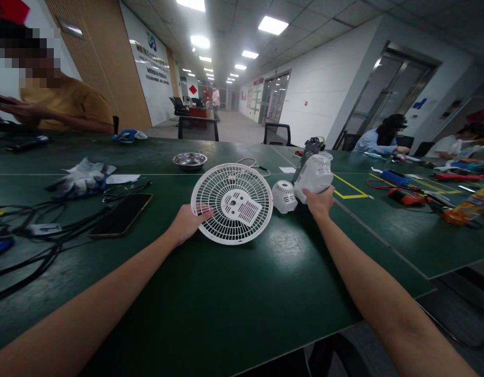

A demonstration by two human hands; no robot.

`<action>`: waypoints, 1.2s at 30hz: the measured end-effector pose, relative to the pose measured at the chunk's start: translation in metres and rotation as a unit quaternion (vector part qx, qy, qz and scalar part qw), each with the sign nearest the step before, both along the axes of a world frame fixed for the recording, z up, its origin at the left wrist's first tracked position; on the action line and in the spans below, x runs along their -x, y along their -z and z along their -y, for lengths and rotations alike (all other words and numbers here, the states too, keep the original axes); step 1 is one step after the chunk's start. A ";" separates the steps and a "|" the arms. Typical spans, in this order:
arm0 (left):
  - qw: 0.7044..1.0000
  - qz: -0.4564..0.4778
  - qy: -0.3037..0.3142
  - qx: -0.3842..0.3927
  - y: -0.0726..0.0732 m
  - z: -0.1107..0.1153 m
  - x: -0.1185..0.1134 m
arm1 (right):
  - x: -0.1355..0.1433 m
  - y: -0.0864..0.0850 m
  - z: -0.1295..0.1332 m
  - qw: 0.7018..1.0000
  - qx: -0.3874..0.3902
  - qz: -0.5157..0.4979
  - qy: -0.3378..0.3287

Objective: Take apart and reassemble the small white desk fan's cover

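My left hand [189, 222] grips the left rim of a round white fan grille [242, 233], thumb over its slots. The grille is tilted up toward me above the green table, with a slotted plate at its centre. My right hand [319, 201] is closed around the lower part of a white plastic housing [315, 175] with vent slots, held at a tilt. Between the grille and that housing, a smaller white vented motor cover [284, 196] rests on the table. Behind the housing stands a dark bottle-like object [308, 152], partly hidden.
A steel bowl [189, 160] is beyond the grille. To the left lie a phone [121, 215], work gloves [83, 178] and black cables [49, 251]. At right are a red-and-black multimeter [409, 198] and a yellow packet [472, 207]. Other people sit around the table.
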State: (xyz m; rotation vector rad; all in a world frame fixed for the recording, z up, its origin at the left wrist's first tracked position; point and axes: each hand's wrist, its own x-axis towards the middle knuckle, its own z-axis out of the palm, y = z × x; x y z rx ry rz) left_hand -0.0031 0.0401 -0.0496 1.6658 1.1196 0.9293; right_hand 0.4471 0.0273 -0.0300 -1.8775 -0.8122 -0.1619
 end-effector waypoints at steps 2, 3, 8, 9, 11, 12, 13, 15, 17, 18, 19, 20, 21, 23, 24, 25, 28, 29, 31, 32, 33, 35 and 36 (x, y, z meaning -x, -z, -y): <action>1.000 -0.002 0.000 0.002 -0.001 0.000 0.000 | 0.005 -0.008 0.000 0.998 -0.056 0.028 0.007; 1.000 -0.004 -0.001 0.005 -0.001 0.000 -0.001 | 0.010 -0.012 0.000 0.995 -0.085 0.042 0.006; 1.000 -0.008 -0.006 0.014 -0.002 0.000 -0.001 | 0.045 -0.022 0.002 0.990 -0.121 0.062 -0.049; 1.000 -0.010 -0.005 0.010 -0.002 0.000 -0.001 | 0.052 -0.021 0.003 0.991 -0.107 0.063 -0.059; 1.000 -0.012 0.001 0.002 -0.002 0.000 0.000 | 0.065 -0.016 0.003 0.993 -0.066 0.064 -0.076; 1.000 -0.011 0.004 -0.002 -0.001 0.000 0.000 | 0.069 -0.013 0.002 0.994 -0.046 0.064 -0.082; 1.000 -0.009 0.006 -0.004 -0.001 0.000 0.000 | 0.073 -0.011 0.002 0.994 -0.029 0.066 -0.087; 1.000 -0.005 0.007 -0.003 0.001 -0.001 0.000 | 0.075 -0.006 0.000 0.993 -0.011 0.070 -0.092; 1.000 -0.001 0.005 -0.001 0.003 -0.002 0.001 | 0.072 -0.004 -0.002 0.993 -0.012 0.071 -0.088; 1.000 0.000 0.006 0.001 0.003 -0.003 0.001 | 0.069 -0.005 -0.003 0.994 -0.015 0.071 -0.086; 1.000 0.001 0.007 0.002 0.004 -0.003 0.001 | 0.063 -0.005 -0.003 0.994 -0.020 0.071 -0.081; 1.000 0.002 0.008 0.002 0.005 -0.004 0.001 | 0.056 -0.006 -0.003 0.994 -0.026 0.072 -0.074; 1.000 0.004 0.008 0.004 0.005 -0.004 0.001 | 0.048 -0.007 -0.003 0.995 -0.032 0.074 -0.065; 1.000 0.005 0.008 0.010 0.005 -0.004 0.001 | 0.030 -0.009 -0.001 0.995 -0.043 0.076 -0.043; 1.000 0.005 0.006 0.010 0.004 -0.004 0.001 | 0.020 -0.010 0.000 0.996 -0.045 0.075 -0.034; 1.000 0.003 0.003 0.009 0.004 -0.004 0.001 | 0.011 -0.010 0.001 0.996 -0.046 0.074 -0.024; 1.000 -0.006 -0.001 0.000 0.001 -0.002 0.000 | -0.009 -0.007 0.003 0.997 -0.041 0.061 -0.012; 1.000 -0.007 -0.001 -0.004 0.000 -0.001 0.000 | -0.013 -0.005 0.003 0.998 -0.040 0.055 -0.015; 1.000 -0.007 0.002 -0.005 -0.002 0.001 0.000 | -0.017 -0.003 0.002 0.998 -0.044 0.041 -0.024; 1.000 -0.008 0.005 -0.002 -0.002 0.002 0.000 | -0.018 -0.003 0.001 0.997 -0.053 0.038 -0.031; 1.000 -0.008 0.006 0.001 -0.003 0.002 0.000 | -0.018 -0.003 0.000 0.996 -0.066 0.039 -0.041; 1.000 -0.012 0.001 0.006 -0.003 0.002 0.000 | -0.019 -0.004 -0.001 0.992 -0.100 0.051 -0.064; 1.000 -0.013 -0.003 0.009 -0.003 0.002 0.000 | -0.019 -0.005 -0.002 0.989 -0.117 0.059 -0.073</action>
